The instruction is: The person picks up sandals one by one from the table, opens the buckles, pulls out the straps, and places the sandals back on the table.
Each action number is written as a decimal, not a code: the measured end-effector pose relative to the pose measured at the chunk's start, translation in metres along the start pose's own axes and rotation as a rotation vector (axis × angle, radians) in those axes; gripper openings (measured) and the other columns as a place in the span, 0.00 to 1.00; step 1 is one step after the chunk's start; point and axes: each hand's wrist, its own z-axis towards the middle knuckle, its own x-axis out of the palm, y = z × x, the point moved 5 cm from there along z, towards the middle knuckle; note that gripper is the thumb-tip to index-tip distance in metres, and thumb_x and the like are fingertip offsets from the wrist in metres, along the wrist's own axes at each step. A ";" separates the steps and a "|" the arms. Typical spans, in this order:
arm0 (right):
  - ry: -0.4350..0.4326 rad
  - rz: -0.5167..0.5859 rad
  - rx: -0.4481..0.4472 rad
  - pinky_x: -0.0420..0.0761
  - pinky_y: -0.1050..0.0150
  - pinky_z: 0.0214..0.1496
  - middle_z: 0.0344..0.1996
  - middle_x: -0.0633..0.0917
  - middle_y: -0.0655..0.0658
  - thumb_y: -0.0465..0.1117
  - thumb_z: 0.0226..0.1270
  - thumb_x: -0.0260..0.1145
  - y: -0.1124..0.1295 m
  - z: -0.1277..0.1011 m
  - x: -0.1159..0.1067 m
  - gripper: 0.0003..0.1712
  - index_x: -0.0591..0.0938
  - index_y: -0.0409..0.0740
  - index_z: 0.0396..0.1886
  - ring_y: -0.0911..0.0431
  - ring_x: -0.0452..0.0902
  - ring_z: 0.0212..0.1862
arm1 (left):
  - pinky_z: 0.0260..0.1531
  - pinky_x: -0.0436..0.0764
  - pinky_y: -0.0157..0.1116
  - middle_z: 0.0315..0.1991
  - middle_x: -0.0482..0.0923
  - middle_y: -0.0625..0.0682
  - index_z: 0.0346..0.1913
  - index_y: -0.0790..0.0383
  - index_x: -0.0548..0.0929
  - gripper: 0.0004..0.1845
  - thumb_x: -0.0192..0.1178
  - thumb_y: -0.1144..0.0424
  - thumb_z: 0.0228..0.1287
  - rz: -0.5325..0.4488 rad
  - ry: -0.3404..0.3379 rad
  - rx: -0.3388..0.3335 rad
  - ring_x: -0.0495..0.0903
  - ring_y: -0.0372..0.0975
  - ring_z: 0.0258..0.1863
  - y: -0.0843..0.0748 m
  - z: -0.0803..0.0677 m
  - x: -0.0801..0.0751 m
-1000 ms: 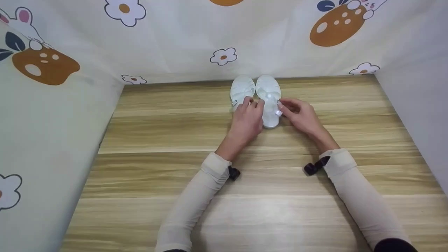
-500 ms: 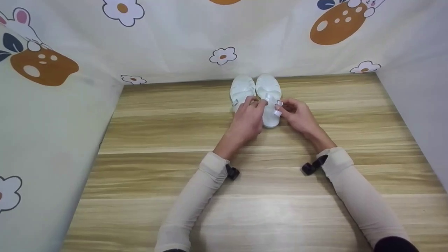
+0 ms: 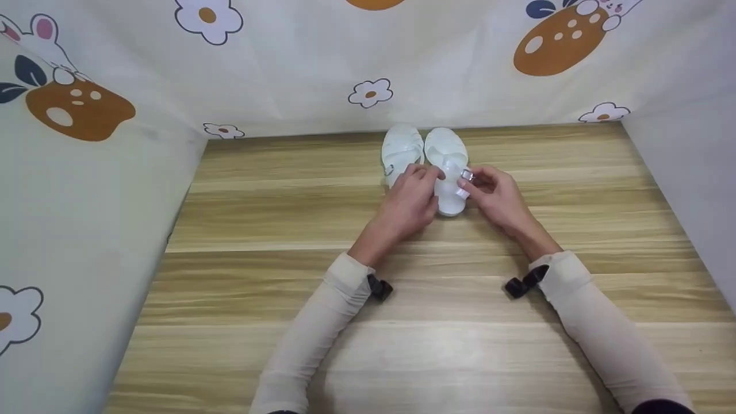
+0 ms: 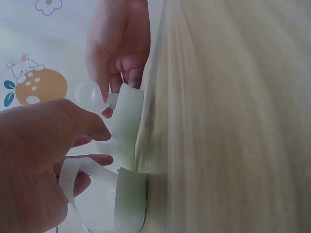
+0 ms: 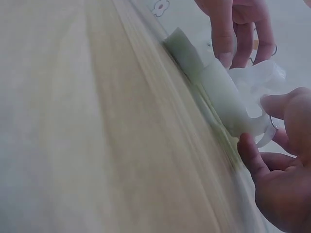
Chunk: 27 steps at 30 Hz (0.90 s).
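our left hand (image 3: 409,198) has slid onto right sandal (image 3: 449,172) | right hand (image 3: 494,195) grip still pinching its strap (image 3: 463,183) | left sandal (image 3: 399,150) alongside

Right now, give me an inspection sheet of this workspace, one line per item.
Surface: wooden table, pale striped planks.
Job's things: pair of white sandals side by side at the far edge, toes to the back wall; right sandal's strap lifted, with a metal buckle.
Clutter: nothing seen.
Hands: left hand pinches the strap from the left; right hand pinches the buckle end.
Cables: nothing seen; a black wrist mount on each sleeve.
Surroundings: cloth walls printed with flowers and rabbits on three sides.
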 end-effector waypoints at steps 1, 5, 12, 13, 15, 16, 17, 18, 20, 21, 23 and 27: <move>0.003 -0.010 -0.002 0.86 0.73 0.55 0.50 0.88 0.44 0.48 0.75 0.75 0.001 -0.002 -0.001 0.24 0.84 0.34 0.58 0.57 0.85 0.53 | 0.76 0.73 0.43 0.59 0.87 0.56 0.65 0.58 0.78 0.20 0.62 0.67 0.72 0.000 -0.003 0.006 0.75 0.48 0.72 -0.002 -0.001 0.000; 0.015 -0.046 -0.013 0.85 0.74 0.58 0.52 0.88 0.39 0.47 0.75 0.75 0.004 -0.012 -0.004 0.23 0.85 0.34 0.57 0.56 0.85 0.54 | 0.73 0.75 0.42 0.56 0.88 0.56 0.65 0.60 0.78 0.21 0.63 0.68 0.70 -0.001 -0.031 0.033 0.77 0.48 0.70 -0.009 -0.006 -0.005; 0.050 -0.080 -0.044 0.84 0.73 0.61 0.53 0.89 0.37 0.45 0.74 0.76 0.007 -0.030 -0.008 0.21 0.85 0.35 0.56 0.54 0.85 0.55 | 0.71 0.78 0.43 0.55 0.89 0.57 0.67 0.62 0.76 0.24 0.67 0.67 0.70 -0.017 -0.058 0.054 0.81 0.49 0.66 -0.019 -0.019 -0.009; 0.058 -0.080 -0.043 0.84 0.73 0.62 0.53 0.89 0.37 0.45 0.74 0.76 0.007 -0.033 -0.008 0.21 0.85 0.35 0.56 0.55 0.85 0.56 | 0.70 0.79 0.43 0.54 0.89 0.57 0.66 0.62 0.76 0.24 0.68 0.67 0.70 -0.022 -0.060 0.053 0.81 0.49 0.65 -0.020 -0.021 -0.009; 0.076 -0.075 -0.034 0.84 0.72 0.62 0.54 0.89 0.37 0.45 0.74 0.76 0.008 -0.039 -0.007 0.21 0.86 0.35 0.57 0.56 0.86 0.56 | 0.68 0.80 0.42 0.50 0.90 0.56 0.66 0.62 0.77 0.24 0.69 0.67 0.69 -0.026 -0.068 0.053 0.82 0.48 0.64 -0.022 -0.026 -0.011; 0.086 -0.075 -0.030 0.84 0.72 0.62 0.54 0.90 0.37 0.45 0.74 0.76 0.008 -0.042 -0.006 0.21 0.86 0.35 0.57 0.56 0.87 0.56 | 0.67 0.81 0.42 0.49 0.90 0.55 0.66 0.62 0.77 0.24 0.69 0.67 0.69 -0.026 -0.072 0.053 0.82 0.48 0.63 -0.022 -0.029 -0.012; 0.097 -0.075 -0.026 0.84 0.72 0.62 0.54 0.90 0.37 0.45 0.74 0.76 0.009 -0.045 -0.005 0.21 0.86 0.35 0.57 0.57 0.87 0.56 | 0.66 0.82 0.42 0.48 0.90 0.55 0.65 0.62 0.77 0.24 0.70 0.66 0.68 -0.026 -0.074 0.050 0.83 0.48 0.62 -0.023 -0.032 -0.012; 0.107 -0.078 -0.022 0.84 0.72 0.62 0.54 0.90 0.37 0.45 0.74 0.76 0.009 -0.048 -0.004 0.21 0.86 0.36 0.57 0.57 0.87 0.56 | 0.64 0.83 0.41 0.47 0.90 0.55 0.65 0.62 0.77 0.25 0.70 0.66 0.68 -0.024 -0.073 0.046 0.83 0.48 0.61 -0.023 -0.035 -0.013; 0.122 -0.085 -0.018 0.84 0.72 0.62 0.53 0.90 0.38 0.46 0.74 0.76 0.010 -0.053 -0.002 0.21 0.86 0.37 0.57 0.57 0.88 0.56 | 0.60 0.85 0.42 0.47 0.89 0.55 0.65 0.61 0.77 0.25 0.71 0.65 0.68 -0.024 -0.057 0.035 0.84 0.47 0.59 -0.024 -0.040 -0.013; 0.129 -0.088 -0.021 0.85 0.71 0.61 0.53 0.91 0.38 0.45 0.74 0.76 0.010 -0.055 -0.001 0.20 0.87 0.37 0.57 0.57 0.88 0.56 | 0.59 0.86 0.42 0.47 0.89 0.55 0.66 0.61 0.77 0.25 0.71 0.65 0.68 -0.026 -0.046 0.030 0.85 0.47 0.57 -0.024 -0.042 -0.013; 0.137 -0.101 -0.024 0.85 0.71 0.60 0.52 0.91 0.38 0.45 0.74 0.76 0.010 -0.060 0.000 0.19 0.87 0.38 0.56 0.57 0.88 0.56 | 0.55 0.87 0.42 0.48 0.88 0.55 0.66 0.60 0.77 0.26 0.71 0.65 0.68 -0.039 -0.016 0.020 0.85 0.46 0.54 -0.024 -0.047 -0.013; 0.155 -0.120 -0.029 0.85 0.73 0.59 0.54 0.91 0.39 0.45 0.74 0.76 0.011 -0.067 0.001 0.18 0.88 0.39 0.56 0.59 0.88 0.56 | 0.46 0.88 0.39 0.47 0.85 0.55 0.67 0.59 0.76 0.26 0.72 0.64 0.69 -0.106 0.039 -0.002 0.84 0.43 0.46 -0.023 -0.053 -0.012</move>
